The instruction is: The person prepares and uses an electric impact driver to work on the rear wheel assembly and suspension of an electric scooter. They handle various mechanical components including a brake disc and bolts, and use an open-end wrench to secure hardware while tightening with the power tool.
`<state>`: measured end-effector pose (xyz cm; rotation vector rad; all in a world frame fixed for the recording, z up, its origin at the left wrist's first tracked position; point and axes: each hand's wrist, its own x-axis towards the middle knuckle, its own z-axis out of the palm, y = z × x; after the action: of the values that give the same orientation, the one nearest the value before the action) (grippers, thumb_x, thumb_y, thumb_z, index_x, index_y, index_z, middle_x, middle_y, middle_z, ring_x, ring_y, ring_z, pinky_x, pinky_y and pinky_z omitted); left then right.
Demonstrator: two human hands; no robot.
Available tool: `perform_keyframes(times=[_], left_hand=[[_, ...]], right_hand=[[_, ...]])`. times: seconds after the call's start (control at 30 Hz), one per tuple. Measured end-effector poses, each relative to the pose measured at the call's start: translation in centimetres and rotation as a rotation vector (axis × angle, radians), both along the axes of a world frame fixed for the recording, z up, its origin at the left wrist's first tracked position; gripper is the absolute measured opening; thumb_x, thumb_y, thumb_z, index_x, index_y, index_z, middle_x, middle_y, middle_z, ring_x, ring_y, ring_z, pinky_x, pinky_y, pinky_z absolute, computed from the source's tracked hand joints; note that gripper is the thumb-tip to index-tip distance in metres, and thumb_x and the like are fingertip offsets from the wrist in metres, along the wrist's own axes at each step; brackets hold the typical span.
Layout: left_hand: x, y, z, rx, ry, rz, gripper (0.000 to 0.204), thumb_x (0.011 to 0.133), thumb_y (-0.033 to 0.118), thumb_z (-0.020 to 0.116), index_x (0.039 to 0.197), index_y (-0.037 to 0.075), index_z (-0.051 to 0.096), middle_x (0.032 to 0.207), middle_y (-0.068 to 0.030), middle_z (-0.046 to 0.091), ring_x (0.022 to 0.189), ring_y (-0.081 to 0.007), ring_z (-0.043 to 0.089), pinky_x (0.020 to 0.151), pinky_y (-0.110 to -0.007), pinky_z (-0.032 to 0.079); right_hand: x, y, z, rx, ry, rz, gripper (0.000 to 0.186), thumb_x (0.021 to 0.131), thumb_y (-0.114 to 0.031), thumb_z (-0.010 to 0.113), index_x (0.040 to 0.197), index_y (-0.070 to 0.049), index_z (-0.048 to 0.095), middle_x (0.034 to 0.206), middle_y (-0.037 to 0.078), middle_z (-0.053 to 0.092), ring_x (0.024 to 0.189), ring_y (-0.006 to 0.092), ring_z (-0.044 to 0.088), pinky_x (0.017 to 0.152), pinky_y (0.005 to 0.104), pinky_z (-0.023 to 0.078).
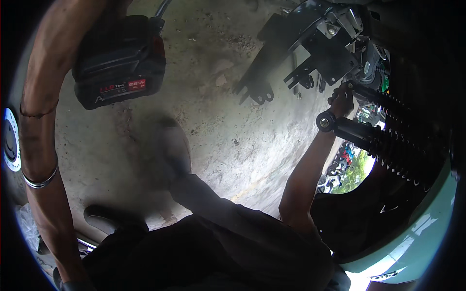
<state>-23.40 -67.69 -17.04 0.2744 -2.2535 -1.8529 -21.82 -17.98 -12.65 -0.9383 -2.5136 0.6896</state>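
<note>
With the right hand [343,99] clenched around the shock absorber [383,140] at two o'clock and the left hand [114,9], fingers hidden, holding the cordless tool [119,60] at eleven o'clock, the heavy shock could slip and swing down.

left hand [114,12]: grips cordless power tool [119,60] | right hand [342,99]: on black shock absorber [383,140]

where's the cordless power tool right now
In the head view the cordless power tool is upper left, held in the left hand above the concrete floor.
</note>
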Motion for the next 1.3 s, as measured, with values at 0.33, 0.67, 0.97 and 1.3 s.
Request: perform_keyframes(times=[0.33,0.67,0.97,1.3], left_hand=[[-0.2,0.8,-0.4,0.029,0.013,-0.013,0.034,0.079,0.026,0.080,0.094,0.003,0.061,0.062,-0.0017,0.057,0.046,-0.0114,0.054,0.043,-0.026,0.045],[-0.3,0.6,-0.2,0.048,0.025,-0.029,0.034,0.079,0.027,0.081,0.094,0.003,0.061,0.062,-0.0014,0.057,0.046,-0.0112,0.054,0.043,-0.026,0.046],[0.3,-0.1,-0.4,0.040,0.001,-0.001,0.035,0.078,0.027,0.081,0.093,0.004,0.060,0.061,-0.0012,0.056,0.046,-0.0111,0.054,0.043,-0.026,0.046],[-0.3,1.1,-0.5,0.079,0.007,-0.031,0.035,0.078,0.028,0.081,0.093,0.004,0.060,0.061,-0.0010,0.056,0.045,-0.0109,0.054,0.043,-0.025,0.046]], right_hand=[[0.1,8.8,4.2,0.882,0.117,0.807,0.016,0.089,-0.019,0.063,0.097,-0.006,0.062,0.085,0.005,0.062,0.065,0.0119,0.058,0.047,0.0238,0.043],[-1.3,8.9,0.4,0.660,-0.101,0.644,0.028,0.085,-0.011,0.062,0.111,-0.001,0.063,0.096,0.007,0.065,0.072,0.0132,0.060,0.055,0.0250,0.047],[12.3,-6.1,1.4,0.404,0.181,0.298,0.020,0.088,-0.015,0.068,0.097,0.003,0.070,0.084,0.005,0.069,0.077,0.0143,0.062,0.067,0.0327,0.047],[1.5,-5.8,3.9,0.103,0.479,0.678,0.022,0.087,-0.006,0.065,0.108,0.000,0.063,0.099,0.010,0.065,0.087,0.0183,0.063,0.074,0.0303,0.055]])
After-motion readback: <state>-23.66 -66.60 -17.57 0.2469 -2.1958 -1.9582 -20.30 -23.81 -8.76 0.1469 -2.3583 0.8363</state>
